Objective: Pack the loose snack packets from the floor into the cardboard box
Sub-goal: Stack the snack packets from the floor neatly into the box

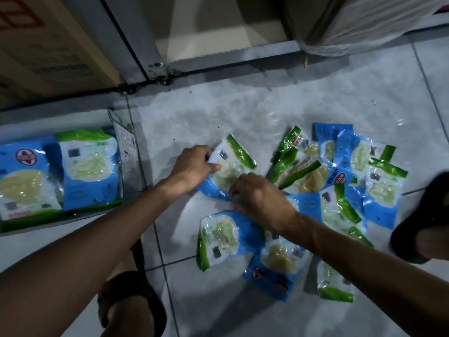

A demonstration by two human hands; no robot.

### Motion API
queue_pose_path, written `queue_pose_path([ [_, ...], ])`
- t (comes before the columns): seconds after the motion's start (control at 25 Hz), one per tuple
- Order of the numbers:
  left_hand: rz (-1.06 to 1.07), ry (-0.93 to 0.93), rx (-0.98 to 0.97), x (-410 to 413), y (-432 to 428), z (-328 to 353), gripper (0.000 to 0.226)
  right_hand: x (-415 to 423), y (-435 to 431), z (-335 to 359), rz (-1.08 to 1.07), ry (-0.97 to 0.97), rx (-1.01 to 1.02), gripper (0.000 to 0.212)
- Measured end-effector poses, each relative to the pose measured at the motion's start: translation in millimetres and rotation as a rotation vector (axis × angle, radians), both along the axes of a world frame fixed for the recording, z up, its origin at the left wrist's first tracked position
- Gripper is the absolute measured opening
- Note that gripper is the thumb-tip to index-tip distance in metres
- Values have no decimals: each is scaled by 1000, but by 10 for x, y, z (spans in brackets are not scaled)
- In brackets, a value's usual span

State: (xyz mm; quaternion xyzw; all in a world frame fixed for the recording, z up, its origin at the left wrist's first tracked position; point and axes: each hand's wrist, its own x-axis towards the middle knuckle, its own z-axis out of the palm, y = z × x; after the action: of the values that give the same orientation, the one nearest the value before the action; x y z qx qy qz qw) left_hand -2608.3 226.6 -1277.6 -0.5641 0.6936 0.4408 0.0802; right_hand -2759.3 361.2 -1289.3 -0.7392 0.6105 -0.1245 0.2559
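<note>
Both hands on one snack packet [233,164] on the floor [194,113].
The left hand [194,166] pinched its left edge, the right hand [257,193] gripped its near edge, fingers curled; other packets [340,181] lay just beside.

Upper left: brown carton [56,52], red print, barcode label | top centre: grey metal frame [230,55] | upper right: white plastic-wrapped bundle [376,23] | bottom: black left sandal [136,285] | right edge: black right sandal [425,210]
</note>
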Motion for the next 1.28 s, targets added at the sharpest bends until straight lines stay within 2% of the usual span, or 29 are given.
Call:
queue_pose_path([
  [0.12,76,-3,-118,134,-132,142,18,160,198,-101,224,218,170,71],
  [0.2,155,30,-143,226,-183,182,20,244,191,-122,216,256,278,81],
  [0.32,199,89,-184,295,-213,212,27,283,103,-71,211,239,324,62],
  [0.44,220,187,-253,328,-197,284,30,238,-63,122,32,155,444,39],
  [0.52,238,221,-349,356,-195,336,23,145,-231,288,-160,8,537,24],
  [0.68,327,185,-578,392,-256,407,14,-117,-542,504,-594,-311,652,28],
  [0.8,344,263,-637,378,-245,449,5,-161,-648,608,-800,-572,689,15],
  [0.88,303,405,-618,351,-206,479,7,-116,-687,647,-817,-720,786,10],
  [0.96,215,533,-541,339,-165,463,13,-61,-710,646,-852,-962,918,5],
  [1.12,-6,686,-418,359,-41,319,29,-125,-736,619,-1065,-1310,985,18],
  [1.28,-105,759,-273,373,35,314,15,-260,-676,650,-1077,-1648,1093,44],
])
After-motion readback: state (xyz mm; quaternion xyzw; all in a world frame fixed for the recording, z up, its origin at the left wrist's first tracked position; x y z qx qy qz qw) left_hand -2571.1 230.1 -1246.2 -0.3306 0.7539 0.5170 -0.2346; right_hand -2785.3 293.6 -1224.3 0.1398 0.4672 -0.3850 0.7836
